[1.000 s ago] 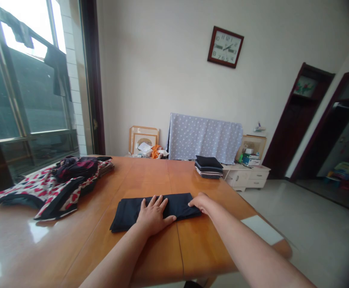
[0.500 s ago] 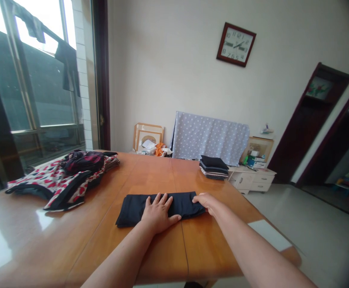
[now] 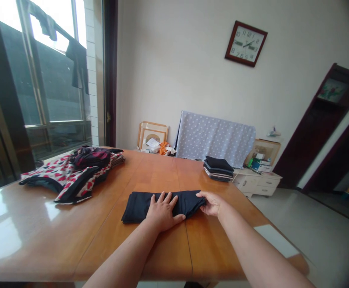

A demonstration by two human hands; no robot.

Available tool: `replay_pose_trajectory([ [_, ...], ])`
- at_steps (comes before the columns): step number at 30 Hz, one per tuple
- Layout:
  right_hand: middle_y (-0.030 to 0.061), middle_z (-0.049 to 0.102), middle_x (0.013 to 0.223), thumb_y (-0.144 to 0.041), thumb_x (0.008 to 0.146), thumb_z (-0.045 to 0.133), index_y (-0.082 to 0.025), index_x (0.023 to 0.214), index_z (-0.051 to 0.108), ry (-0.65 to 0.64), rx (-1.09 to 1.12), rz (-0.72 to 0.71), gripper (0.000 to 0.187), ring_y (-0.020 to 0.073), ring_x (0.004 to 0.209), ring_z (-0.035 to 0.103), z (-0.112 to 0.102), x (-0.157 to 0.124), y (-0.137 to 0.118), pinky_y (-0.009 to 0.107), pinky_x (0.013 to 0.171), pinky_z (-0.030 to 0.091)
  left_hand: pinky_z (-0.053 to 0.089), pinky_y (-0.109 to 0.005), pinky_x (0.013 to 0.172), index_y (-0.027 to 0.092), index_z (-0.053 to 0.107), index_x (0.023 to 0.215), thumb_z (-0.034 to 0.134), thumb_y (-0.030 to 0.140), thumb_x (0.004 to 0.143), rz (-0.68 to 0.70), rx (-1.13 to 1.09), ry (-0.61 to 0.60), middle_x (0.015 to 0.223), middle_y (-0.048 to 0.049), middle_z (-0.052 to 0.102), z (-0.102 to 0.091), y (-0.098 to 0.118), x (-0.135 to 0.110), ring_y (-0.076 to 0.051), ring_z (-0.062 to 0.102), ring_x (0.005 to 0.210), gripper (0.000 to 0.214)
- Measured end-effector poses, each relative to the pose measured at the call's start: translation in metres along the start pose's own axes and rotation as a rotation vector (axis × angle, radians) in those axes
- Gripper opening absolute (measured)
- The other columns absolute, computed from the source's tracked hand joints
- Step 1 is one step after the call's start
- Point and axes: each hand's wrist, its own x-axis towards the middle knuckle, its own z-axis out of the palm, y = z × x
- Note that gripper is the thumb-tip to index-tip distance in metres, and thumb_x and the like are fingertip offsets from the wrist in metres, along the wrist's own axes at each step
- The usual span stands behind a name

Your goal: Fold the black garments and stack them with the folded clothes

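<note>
A dark navy garment (image 3: 138, 206), folded into a long strip, lies crosswise on the wooden table (image 3: 150, 248) in front of me; its exact kind cannot be made out. Flat on its middle rests my left hand (image 3: 163, 214), fingers spread. At the strip's right end my right hand (image 3: 210, 203) pinches the cloth between thumb and fingers, and that end is lifted and bunched slightly. Beyond it, near the table's far right edge, sits a stack of folded clothes (image 3: 218, 170), black on top with striped and grey layers below.
On the table's left lies a loose pile of clothes (image 3: 72, 172), with red, white and black patterned cloth. A white sheet (image 3: 276, 240) is at the right edge. Behind the table stand a polka-dot cloth cover (image 3: 216, 138) and a white cabinet (image 3: 258, 185).
My right hand has raised the garment's right end a little, and the cloth there has creased. My left hand stays flat on the middle. The view has shifted slightly left.
</note>
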Motion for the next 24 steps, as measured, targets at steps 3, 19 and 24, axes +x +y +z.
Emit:
replay_pose_trajectory([
  [3, -0.0009, 0.067, 0.069, -0.011, 0.076, 0.066, -0.019, 0.085, 0.059, -0.006, 0.039, -0.023, 0.014, 0.0120, 0.061, 0.064, 0.013, -0.006, -0.003, 0.019, 0.054, 0.052, 0.007, -0.068, 0.114, 0.031, 0.036, 0.154, 0.024, 0.087, 0.080, 0.004, -0.004, 0.000, 0.163, -0.0095, 0.027, 0.001, 0.000, 0.000, -0.040, 0.013, 0.150, 0.093],
  [19, -0.0007, 0.068, 0.068, -0.009, 0.073, 0.063, -0.017, 0.086, 0.062, -0.105, 0.054, -0.027, 0.016, 0.0110, 0.055, 0.062, 0.057, -0.016, -0.009, 0.019, 0.051, 0.049, 0.018, -0.063, 0.116, 0.031, 0.055, 0.135, 0.022, 0.046, 0.100, 0.101, -0.103, 0.037, 0.147, -0.0055, 0.053, -0.030, -0.019, -0.010, -0.029, 0.037, 0.142, 0.050],
  [24, -0.0009, 0.066, 0.064, -0.011, 0.072, 0.062, -0.017, 0.080, 0.060, -0.114, 0.051, -0.029, 0.010, 0.0114, 0.054, 0.060, 0.060, -0.015, -0.013, 0.019, 0.050, 0.048, 0.017, -0.065, 0.115, 0.029, 0.054, 0.135, 0.035, 0.042, 0.095, 0.043, -0.071, 0.022, 0.148, -0.0072, 0.051, -0.016, -0.013, -0.004, -0.032, 0.036, 0.142, 0.047],
])
